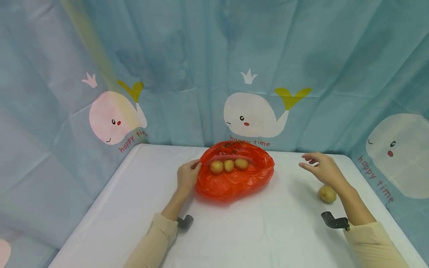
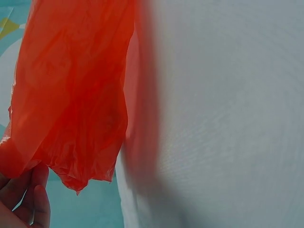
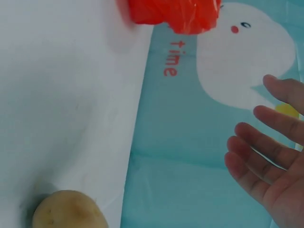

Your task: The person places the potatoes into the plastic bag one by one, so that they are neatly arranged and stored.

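Note:
A red plastic bag (image 1: 231, 186) lies on the white table with its mouth spread toward me. Inside it, three potatoes (image 1: 229, 165) sit in a row. My left hand (image 1: 188, 175) pinches the left edge of the bag's mouth; in the left wrist view its fingertips (image 2: 40, 178) meet the red plastic. My right hand (image 1: 323, 169) is raised over the right side of the table, fingers relaxed and apart, with nothing in it. Beneath the right wrist, a single potato (image 1: 327, 194) rests on the table, also visible low in the right wrist view (image 3: 70, 212).
The white table (image 1: 268, 230) ends at a blue curtain (image 1: 187, 74) printed with whales, which hangs behind it and along both sides. A dark wrist camera (image 1: 185, 222) sticks out from the left sleeve, another camera (image 1: 335, 220) from the right.

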Demonstrator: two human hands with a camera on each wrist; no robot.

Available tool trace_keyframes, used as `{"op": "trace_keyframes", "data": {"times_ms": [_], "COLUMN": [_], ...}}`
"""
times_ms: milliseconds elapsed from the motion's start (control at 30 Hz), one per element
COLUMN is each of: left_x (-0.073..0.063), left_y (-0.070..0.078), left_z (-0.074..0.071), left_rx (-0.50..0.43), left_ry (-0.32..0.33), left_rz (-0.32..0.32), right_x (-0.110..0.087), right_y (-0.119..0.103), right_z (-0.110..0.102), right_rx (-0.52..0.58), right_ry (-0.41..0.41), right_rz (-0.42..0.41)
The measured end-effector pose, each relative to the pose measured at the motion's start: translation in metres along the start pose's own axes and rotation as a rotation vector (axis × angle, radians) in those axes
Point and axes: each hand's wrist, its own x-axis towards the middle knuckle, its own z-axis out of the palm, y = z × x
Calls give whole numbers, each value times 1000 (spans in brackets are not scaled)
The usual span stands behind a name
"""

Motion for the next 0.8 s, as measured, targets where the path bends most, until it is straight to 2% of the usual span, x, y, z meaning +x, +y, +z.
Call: {"op": "trace_keyframes", "data": {"times_ms": [200, 800], "left_x": [0, 1], "left_y": [0, -2], "left_z": [0, -1], "left_rx": [5, 4], "left_ry": [4, 9], "left_rz": [8, 31], "right_x": [-8, -30], "right_y": [8, 40], "right_z": [-1, -3], "right_rx": [4, -75], "right_ry": [-10, -100], "right_rz": [33, 132]}}
